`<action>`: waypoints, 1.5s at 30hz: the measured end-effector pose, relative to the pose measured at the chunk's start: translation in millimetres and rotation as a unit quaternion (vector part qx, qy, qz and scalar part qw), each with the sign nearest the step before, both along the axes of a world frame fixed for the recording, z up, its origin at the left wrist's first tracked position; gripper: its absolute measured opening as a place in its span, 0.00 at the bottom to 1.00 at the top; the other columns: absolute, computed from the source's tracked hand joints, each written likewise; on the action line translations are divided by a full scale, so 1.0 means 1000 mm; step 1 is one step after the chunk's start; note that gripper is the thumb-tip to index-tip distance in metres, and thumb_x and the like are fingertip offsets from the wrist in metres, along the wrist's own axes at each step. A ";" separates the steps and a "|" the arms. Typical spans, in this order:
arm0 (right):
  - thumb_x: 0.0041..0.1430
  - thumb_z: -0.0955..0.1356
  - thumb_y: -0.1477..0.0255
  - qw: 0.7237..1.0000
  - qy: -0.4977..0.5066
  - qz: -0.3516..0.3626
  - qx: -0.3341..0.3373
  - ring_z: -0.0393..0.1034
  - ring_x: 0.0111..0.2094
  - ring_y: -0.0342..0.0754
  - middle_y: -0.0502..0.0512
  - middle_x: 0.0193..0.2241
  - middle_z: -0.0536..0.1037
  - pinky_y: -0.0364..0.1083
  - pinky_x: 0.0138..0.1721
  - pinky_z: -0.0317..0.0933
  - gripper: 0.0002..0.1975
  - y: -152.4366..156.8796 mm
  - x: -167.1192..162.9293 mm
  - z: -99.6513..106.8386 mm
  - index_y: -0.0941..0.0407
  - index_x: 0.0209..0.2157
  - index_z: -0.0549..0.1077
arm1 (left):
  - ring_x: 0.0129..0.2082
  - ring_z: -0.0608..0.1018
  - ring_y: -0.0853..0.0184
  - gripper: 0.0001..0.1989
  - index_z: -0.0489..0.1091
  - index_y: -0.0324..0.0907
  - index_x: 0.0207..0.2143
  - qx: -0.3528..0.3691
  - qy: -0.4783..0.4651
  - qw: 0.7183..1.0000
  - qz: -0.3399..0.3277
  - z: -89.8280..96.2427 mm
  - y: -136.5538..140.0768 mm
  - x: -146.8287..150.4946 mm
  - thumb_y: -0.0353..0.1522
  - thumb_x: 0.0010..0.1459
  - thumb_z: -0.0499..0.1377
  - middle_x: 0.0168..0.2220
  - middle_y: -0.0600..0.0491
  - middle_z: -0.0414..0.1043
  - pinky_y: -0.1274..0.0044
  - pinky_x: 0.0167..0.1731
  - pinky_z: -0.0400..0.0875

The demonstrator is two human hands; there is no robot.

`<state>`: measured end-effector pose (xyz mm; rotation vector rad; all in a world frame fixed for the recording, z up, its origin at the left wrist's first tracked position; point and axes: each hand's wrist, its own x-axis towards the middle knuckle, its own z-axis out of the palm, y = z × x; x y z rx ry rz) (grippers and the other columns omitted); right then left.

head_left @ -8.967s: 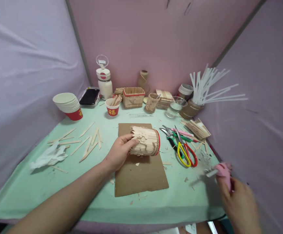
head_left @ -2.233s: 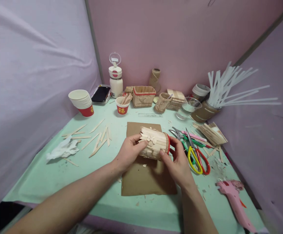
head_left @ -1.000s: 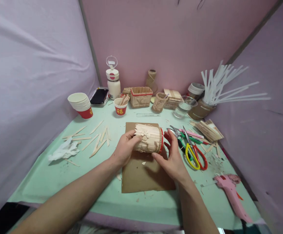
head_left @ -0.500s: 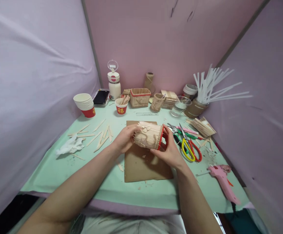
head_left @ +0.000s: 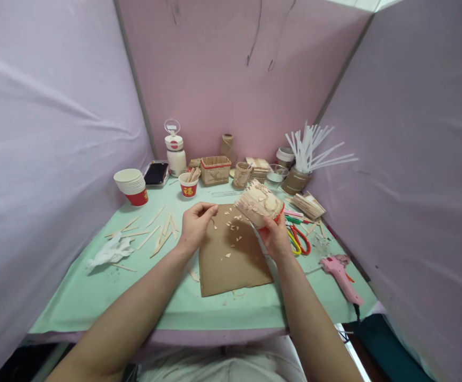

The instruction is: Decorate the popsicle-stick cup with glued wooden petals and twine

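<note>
My right hand [head_left: 274, 236] grips a wooden-stick cup [head_left: 258, 204] by its red-trimmed end. The cup is tilted above the cardboard, jagged stick ends pointing up and left, with leaf-like chips and twisted cord on its side. To the left of it, my left hand [head_left: 198, 224] is closed in a pinch over the cardboard's left edge, apart from the cup. Whatever its fingertips hold, if anything, is too small to make out. Beneath both lies the brown cardboard sheet [head_left: 231, 273], with several small wood chips [head_left: 233, 227] scattered on it.
Loose wooden sticks [head_left: 161, 236] and a crumpled tissue [head_left: 111, 252] lie left. On the right are red-handled scissors [head_left: 302, 240] and a pink glue gun [head_left: 342, 278]. Along the back stand paper cups [head_left: 131, 185], a white bottle [head_left: 175, 158], a rectangular stick box [head_left: 215, 172] and white glue sticks [head_left: 308, 148].
My left hand has let go of the cup and moved left into a pinch. My right hand has tilted the cup upward. Several more chips now show on the cardboard. The view has shifted.
</note>
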<state>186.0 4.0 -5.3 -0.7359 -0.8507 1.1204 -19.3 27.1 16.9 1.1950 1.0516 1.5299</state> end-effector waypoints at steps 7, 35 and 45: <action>0.45 0.75 0.64 1.000 0.009 0.007 0.005 0.68 0.56 0.50 0.51 0.55 0.73 0.56 0.57 0.62 0.30 0.003 -0.002 -0.002 0.44 0.52 0.66 | 0.25 0.70 0.73 0.08 0.68 0.41 0.26 -0.050 -0.104 0.993 -0.003 -0.002 0.017 -0.010 0.36 0.53 0.62 0.23 0.58 0.68 0.80 0.30 0.64; 0.40 0.77 0.64 0.956 -0.220 -0.152 0.118 0.50 0.65 0.56 0.64 0.65 0.49 0.57 0.56 0.62 0.55 0.010 -0.044 0.006 0.48 0.64 0.44 | 0.22 0.73 0.78 0.07 0.71 0.37 0.34 -0.161 -0.207 0.957 -0.127 -0.002 0.035 -0.033 0.29 0.53 0.65 0.29 0.52 0.75 0.85 0.25 0.67; 0.51 0.73 0.62 0.786 -0.478 -0.296 0.258 0.47 0.64 0.64 0.67 0.60 0.48 0.68 0.62 0.47 0.50 0.033 -0.078 0.003 0.49 0.65 0.38 | 0.37 0.80 0.63 0.19 0.74 0.38 0.42 -0.132 -0.213 0.930 -0.269 0.003 0.014 -0.019 0.41 0.52 0.67 0.38 0.44 0.79 0.73 0.41 0.73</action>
